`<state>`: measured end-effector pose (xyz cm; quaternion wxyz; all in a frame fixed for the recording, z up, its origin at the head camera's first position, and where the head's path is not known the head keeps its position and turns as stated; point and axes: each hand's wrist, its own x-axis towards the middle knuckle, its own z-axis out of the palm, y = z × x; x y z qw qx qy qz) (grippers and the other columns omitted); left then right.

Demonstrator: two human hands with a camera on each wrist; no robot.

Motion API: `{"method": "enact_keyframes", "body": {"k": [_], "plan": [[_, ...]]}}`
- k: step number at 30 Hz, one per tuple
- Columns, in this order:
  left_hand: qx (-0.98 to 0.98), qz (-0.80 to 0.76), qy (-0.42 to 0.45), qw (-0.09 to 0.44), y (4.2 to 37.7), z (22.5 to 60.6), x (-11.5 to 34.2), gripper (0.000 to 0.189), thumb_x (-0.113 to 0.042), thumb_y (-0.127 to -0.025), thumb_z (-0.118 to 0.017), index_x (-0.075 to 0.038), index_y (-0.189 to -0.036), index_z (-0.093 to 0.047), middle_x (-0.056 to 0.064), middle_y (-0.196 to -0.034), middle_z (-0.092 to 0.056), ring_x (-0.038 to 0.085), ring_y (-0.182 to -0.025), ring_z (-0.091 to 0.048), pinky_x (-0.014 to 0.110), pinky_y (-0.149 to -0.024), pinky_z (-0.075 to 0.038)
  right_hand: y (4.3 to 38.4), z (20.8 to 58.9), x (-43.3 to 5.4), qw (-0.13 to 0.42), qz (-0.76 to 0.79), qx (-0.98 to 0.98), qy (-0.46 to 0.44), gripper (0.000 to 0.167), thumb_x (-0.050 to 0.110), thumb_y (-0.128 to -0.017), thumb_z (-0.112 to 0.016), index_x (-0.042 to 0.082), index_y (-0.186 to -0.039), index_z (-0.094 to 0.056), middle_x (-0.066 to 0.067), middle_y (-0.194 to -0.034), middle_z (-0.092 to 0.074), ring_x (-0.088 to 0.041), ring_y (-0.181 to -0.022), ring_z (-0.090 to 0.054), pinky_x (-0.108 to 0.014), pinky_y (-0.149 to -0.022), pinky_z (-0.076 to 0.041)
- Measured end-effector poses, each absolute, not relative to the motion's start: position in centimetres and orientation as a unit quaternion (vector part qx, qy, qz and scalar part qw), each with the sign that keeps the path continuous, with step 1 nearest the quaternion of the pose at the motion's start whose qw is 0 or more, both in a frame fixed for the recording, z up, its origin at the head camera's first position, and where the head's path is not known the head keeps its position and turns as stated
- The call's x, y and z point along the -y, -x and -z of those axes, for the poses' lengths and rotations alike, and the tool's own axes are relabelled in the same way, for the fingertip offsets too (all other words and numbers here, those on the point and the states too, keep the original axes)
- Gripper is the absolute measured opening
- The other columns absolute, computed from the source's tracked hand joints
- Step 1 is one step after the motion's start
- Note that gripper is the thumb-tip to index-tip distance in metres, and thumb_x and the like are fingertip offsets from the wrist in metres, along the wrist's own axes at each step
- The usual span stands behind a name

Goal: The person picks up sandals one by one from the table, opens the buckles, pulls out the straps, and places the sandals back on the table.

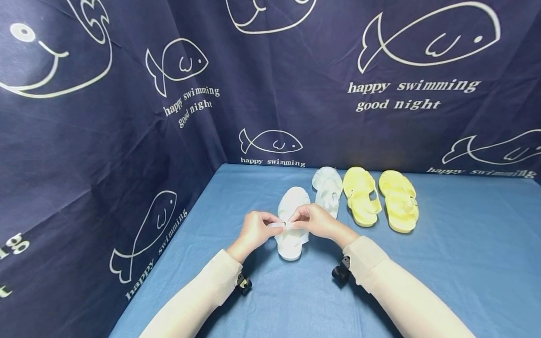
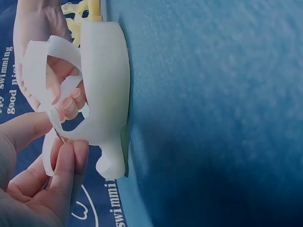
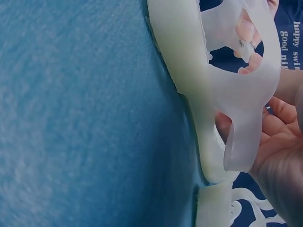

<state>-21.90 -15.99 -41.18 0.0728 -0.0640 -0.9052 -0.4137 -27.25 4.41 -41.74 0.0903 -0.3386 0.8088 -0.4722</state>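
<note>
A white sandal (image 1: pixel 289 249) lies on the blue cloth, toe end away from me, between my two hands. My left hand (image 1: pixel 253 231) pinches a strap (image 2: pixel 53 115) at the sandal's left side, between thumb and fingertips. A thin dark metal piece (image 2: pixel 59 136) shows at that pinch. From the right, my right hand (image 1: pixel 320 221) pinches the strap over the top of the sandal, close to the left fingertips. In the right wrist view a loop of white strap (image 3: pixel 245 137) hangs in front of the right hand, partly hiding its fingers.
A second white sandal (image 1: pixel 327 185) lies just behind the right hand. To its right are two yellow sandals, one (image 1: pixel 358 188) beside the other (image 1: pixel 398 204). Dark blue curtains (image 1: pixel 270 108) with fish drawings stand behind and at the left of the blue cloth (image 1: pixel 465 244).
</note>
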Motion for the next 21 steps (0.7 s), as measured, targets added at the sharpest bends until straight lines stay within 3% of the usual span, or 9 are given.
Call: {"method": "enact_keyframes", "body": {"k": [14, 21], "plan": [[0.911, 0.394, 0.083, 0.092, 21.74, 41.13, 15.66, 0.011, -0.014, -0.075, -0.081, -0.012, -0.086, -0.078, 0.002, -0.084, -0.075, 0.006, -0.068, -0.061, 0.019, -0.061, -0.05, 27.3, 42.02, -4.02, 0.109, 0.509, -0.799, 0.303, 0.009, 0.009, -0.087, -0.071, 0.002, -0.093, -0.072, -0.008, -0.087, -0.073, -0.011, -0.079, -0.063, -0.023, -0.073, -0.052], [0.909, 0.403, 0.065, 0.086, 21.81, 40.97, 15.12, 0.01, -0.021, -0.077, -0.081, -0.016, -0.085, -0.078, -0.001, -0.086, -0.075, 0.008, -0.073, -0.063, 0.02, -0.064, -0.05, 27.31, 42.32, -4.22, 0.12, 0.53, -0.787, 0.293, 0.014, 0.012, -0.085, -0.074, 0.001, -0.092, -0.073, -0.012, -0.088, -0.073, -0.012, -0.078, -0.063, -0.023, -0.072, -0.052]]}}
